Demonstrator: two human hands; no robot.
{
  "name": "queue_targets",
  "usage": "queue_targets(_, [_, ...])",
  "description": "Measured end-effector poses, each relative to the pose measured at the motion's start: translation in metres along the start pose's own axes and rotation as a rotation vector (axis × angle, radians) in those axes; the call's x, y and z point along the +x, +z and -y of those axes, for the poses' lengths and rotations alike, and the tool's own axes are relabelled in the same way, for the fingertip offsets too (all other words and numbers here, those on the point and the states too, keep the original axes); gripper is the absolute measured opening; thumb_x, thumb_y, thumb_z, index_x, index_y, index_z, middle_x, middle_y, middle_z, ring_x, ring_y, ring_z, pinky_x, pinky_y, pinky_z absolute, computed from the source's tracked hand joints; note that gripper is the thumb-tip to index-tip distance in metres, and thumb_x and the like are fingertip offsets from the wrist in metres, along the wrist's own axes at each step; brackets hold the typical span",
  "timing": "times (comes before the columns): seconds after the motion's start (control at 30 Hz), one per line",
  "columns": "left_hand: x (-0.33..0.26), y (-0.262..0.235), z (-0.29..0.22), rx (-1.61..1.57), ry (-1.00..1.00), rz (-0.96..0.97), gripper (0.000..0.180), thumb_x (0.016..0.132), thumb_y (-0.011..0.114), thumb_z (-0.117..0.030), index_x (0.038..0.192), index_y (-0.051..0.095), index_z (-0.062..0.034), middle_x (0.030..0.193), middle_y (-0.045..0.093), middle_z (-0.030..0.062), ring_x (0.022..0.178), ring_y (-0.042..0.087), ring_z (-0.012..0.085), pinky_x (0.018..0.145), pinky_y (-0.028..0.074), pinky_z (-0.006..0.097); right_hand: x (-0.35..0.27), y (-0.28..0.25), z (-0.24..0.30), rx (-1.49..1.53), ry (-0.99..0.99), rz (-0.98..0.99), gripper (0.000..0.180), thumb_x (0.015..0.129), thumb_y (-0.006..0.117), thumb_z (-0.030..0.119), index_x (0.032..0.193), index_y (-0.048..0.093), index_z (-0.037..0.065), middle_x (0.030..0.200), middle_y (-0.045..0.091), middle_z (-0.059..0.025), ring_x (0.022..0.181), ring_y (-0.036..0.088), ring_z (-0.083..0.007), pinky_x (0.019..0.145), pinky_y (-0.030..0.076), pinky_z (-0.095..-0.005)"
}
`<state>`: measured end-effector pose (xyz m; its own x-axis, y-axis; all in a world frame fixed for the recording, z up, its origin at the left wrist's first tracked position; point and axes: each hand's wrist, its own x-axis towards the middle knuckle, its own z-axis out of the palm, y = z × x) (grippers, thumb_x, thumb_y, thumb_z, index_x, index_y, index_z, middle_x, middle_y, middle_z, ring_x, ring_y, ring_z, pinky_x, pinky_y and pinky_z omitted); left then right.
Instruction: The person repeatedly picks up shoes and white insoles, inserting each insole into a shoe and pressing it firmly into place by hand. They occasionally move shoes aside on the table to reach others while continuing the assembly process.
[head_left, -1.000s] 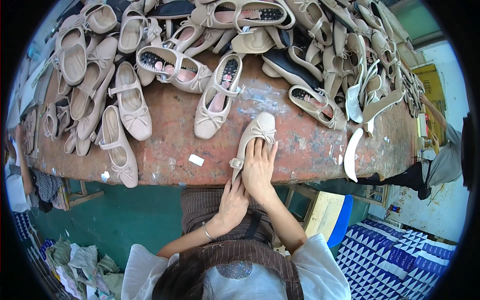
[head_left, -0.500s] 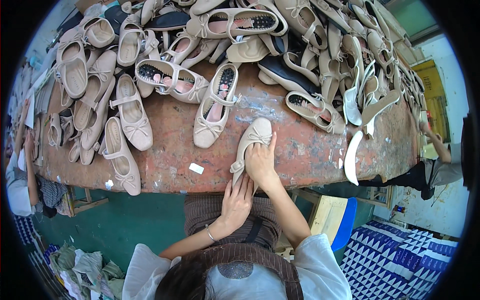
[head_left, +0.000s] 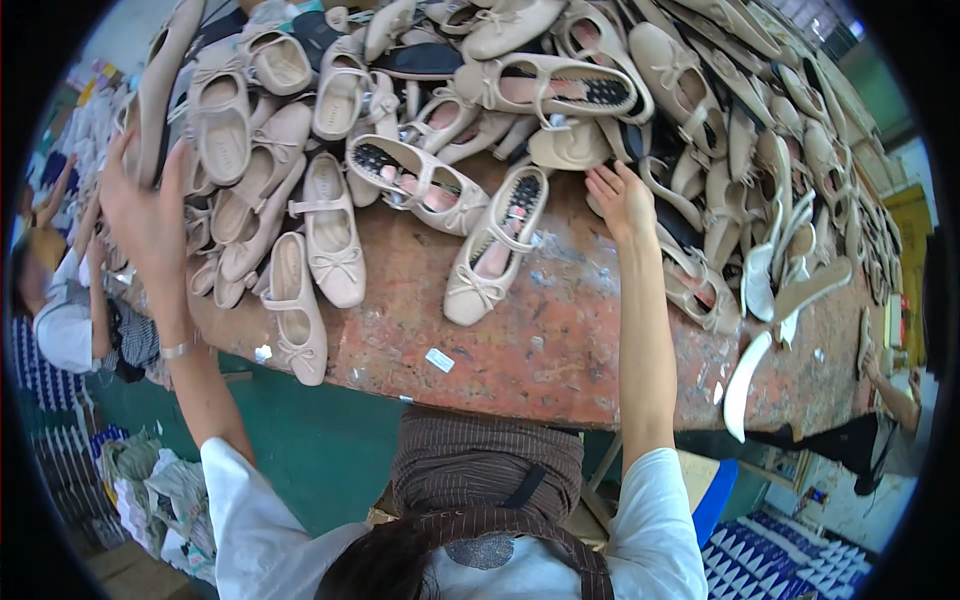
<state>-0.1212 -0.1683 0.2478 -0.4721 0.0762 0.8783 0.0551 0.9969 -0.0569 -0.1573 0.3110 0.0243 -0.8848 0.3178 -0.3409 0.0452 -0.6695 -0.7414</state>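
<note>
Gripped in the left hand, a beige flat shoe rises over the surface's left pile. Right hand, fingers spread and empty, touches the heaped shoes (better to lift one cleanly than drag its neighbours).

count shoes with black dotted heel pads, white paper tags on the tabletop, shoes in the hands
beige strap shoes with black dotted heel pads: 3
small white paper tags: 2
beige shoe held up in left hand: 1
total: 6

Left hand raised, fingers closed; right hand stretched forward, fingers spread.
</note>
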Motion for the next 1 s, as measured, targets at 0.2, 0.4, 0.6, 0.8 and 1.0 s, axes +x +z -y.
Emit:
queue_targets(0.2, [-0.089,0.087,-0.096,-0.463,0.451,0.749,0.051,0.071,0.065,0.0,0.121,0.062,-0.0041,0.122,0.061,0.0141,0.118,0.056,0.0328,0.103,0.042,0.045,0.052,-0.049,-0.005,0.235,0.136,0.121,0.03,0.091,0.049,-0.002,0.121,0.054,-0.004,0.126,0.061,-0.0188,0.12,0.058,-0.0303,0.106,0.045,-0.0429])
queue_targets(0.4, [-0.112,0.087,-0.106,-0.574,0.464,0.744,0.012,0.081,0.071,-0.014,0.092,0.069,-0.0094,0.091,0.06,0.0062,0.093,0.063,0.0239,0.085,0.044,0.038,-0.095,-0.059,-0.007,0.138,0.454,0.338,0.016,0.082,0.056,0.003,0.098,0.06,0.003,0.084,0.059,-0.0062,0.079,0.058,-0.0201,0.076,0.05,-0.0371])
queue_targets(0.6, [-0.14,-0.023,-0.133,-0.814,0.332,0.48,0.019,0.079,0.072,-0.011,0.096,0.068,-0.0049,0.085,0.057,0.0068,0.078,0.06,0.0245,0.061,0.05,0.036,-0.216,-0.175,-0.021,0.256,0.287,0.194,0.035,0.077,0.053,0.009,0.11,0.059,-0.001,0.093,0.061,-0.0131,0.061,0.047,-0.0154,0.056,0.04,-0.0283])
queue_targets(0.8, [-0.266,-0.053,-0.183,-1.032,0.362,0.622,0.02,0.079,0.07,-0.012,0.099,0.069,-0.0074,0.088,0.062,0.0015,0.079,0.06,0.021,0.065,0.051,0.035,-0.262,-0.162,-0.008,0.194,0.283,0.06,0.053,0.1,0.045,0.049,0.116,0.057,0.0,0.083,0.055,-0.008,0.059,0.046,-0.0142,0.049,0.041,-0.0305])
queue_targets(1.0, [-0.304,-0.083,-0.178,-0.99,0.108,0.708,0.022,0.076,0.075,-0.007,0.097,0.071,-0.0079,0.091,0.063,0.0038,0.085,0.059,0.0251,0.075,0.049,0.039,-0.279,-0.12,0.008,-0.75,-0.07,-0.029,0.053,0.091,0.07,0.02,0.138,0.056,-0.002,0.1,0.062,-0.0034,0.089,0.056,-0.0092,0.076,0.047,-0.0219])
